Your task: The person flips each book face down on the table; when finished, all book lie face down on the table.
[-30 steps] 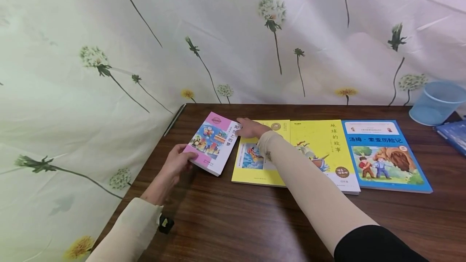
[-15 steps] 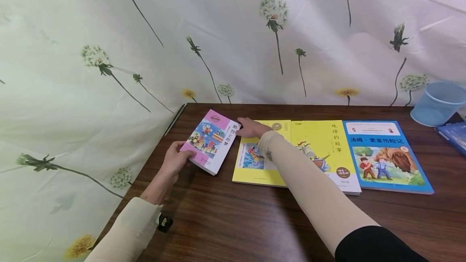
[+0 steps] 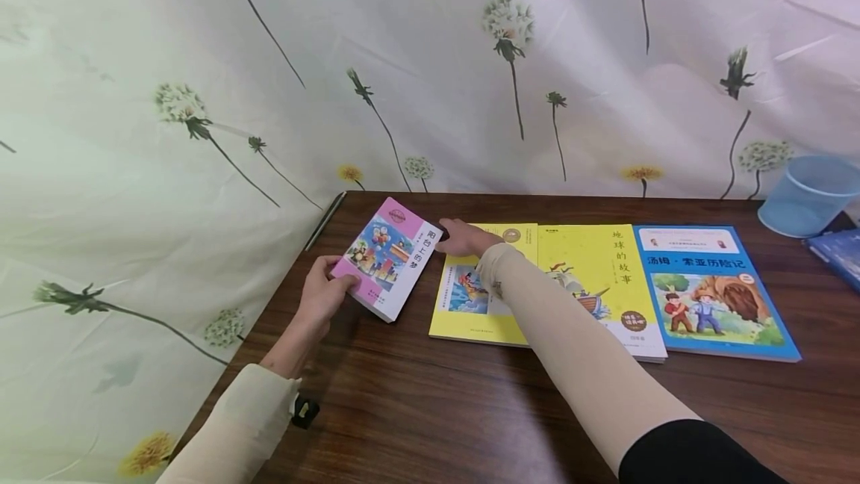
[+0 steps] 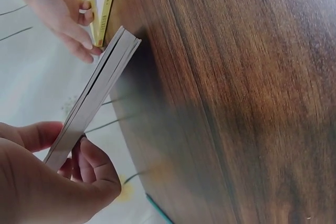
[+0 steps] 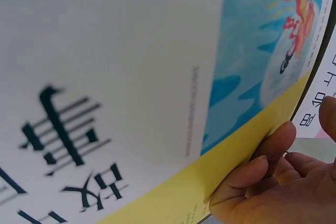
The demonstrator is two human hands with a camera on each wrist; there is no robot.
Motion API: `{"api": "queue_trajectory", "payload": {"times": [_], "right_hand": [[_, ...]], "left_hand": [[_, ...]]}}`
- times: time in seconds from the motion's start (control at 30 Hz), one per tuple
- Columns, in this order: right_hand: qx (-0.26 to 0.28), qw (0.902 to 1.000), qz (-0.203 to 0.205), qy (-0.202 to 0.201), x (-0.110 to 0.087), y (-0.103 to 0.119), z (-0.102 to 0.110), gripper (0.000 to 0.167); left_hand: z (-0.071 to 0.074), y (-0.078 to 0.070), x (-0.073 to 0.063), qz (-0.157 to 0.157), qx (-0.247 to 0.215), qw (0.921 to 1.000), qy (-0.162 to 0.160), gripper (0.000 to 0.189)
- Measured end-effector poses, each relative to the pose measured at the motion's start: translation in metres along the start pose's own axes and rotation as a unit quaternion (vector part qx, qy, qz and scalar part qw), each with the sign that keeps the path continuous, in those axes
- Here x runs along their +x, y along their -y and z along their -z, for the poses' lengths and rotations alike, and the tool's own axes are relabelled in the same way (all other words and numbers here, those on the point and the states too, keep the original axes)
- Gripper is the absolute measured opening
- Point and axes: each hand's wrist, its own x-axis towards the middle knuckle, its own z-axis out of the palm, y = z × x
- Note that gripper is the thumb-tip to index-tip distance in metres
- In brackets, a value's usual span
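Note:
My left hand (image 3: pixel 324 293) pinches a pink-and-white children's book (image 3: pixel 388 256) at its lower left corner, thumb on the cover. In the left wrist view, the book's page edges (image 4: pixel 97 90) are tilted over the table, with thumb and fingers on either side. My right hand (image 3: pixel 463 237) is at the book's upper right corner, above a yellow book (image 3: pixel 446 323). In the right wrist view, its fingers (image 5: pixel 241 182) are loosely bent beside the yellow book's edge, and its thumb is near the pink book's cover.
A second yellow book (image 3: pixel 591 245) and a blue book (image 3: pixel 722 305) lie in a row to the right on the wooden table (image 3: pixel 416 409). A blue bin (image 3: pixel 802 196) and another blue book (image 3: pixel 836 249) stand at the far right. A dandelion-print curtain (image 3: pixel 437 81) hangs behind.
The pink book has shifted slightly left and away from me in my left hand, and its lower edge has come away from the yellow book. My right hand has stayed almost in place.

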Motion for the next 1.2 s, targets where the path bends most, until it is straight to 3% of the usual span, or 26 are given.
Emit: {"api": "queue_trajectory", "payload": {"times": [0.4,0.73,1.2], "right_hand": [[0.008,0.9999,0.008,-0.006,-0.0026,0.0005,0.0009,0.073],[0.015,0.9998,0.008,-0.006,-0.0026,-0.0001,0.0009,0.074],[0.014,0.9998,0.008,-0.014,0.0042,-0.0029,0.0005,0.073]], "left_hand": [[-0.0028,-0.0014,-0.0057,-0.031,0.024,0.9986,-0.034,0.049],[-0.0021,-0.0042,-0.0077,-0.049,0.046,0.9967,-0.044,0.047],[-0.0037,-0.0035,-0.0080,-0.089,0.097,0.9891,-0.066,0.046]]}}
